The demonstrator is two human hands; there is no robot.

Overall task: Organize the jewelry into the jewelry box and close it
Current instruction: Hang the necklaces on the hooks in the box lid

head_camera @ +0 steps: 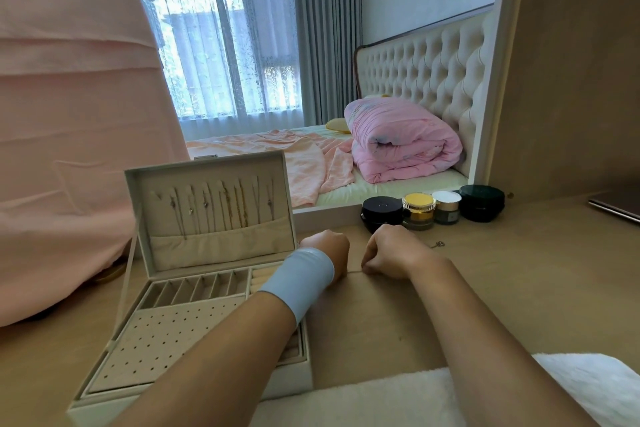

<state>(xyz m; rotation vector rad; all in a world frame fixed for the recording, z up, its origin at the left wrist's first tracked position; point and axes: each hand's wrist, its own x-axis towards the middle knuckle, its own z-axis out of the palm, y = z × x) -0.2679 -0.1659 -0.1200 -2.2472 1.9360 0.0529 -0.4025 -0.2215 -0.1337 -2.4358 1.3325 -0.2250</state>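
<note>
Hands meet on the wooden bench [519,288] just right of the open box [194,305]: the left hand [327,250], with a pale blue band [299,279] round its wrist, and the right hand [391,251] are both curled, knuckles up, and a thin chain [354,272] runs between them, pinched at each end as far as can be seen. The box stands at the left with its lid [207,211] upright; a row of necklaces [221,204] hangs inside the lid above a pocket. Its tray shows narrow slots at the back and a dotted panel in front. A small key [439,244] lies on the bench beyond the right hand. Four jars [433,206] stand near a mirror [311,62] at the back.
</note>
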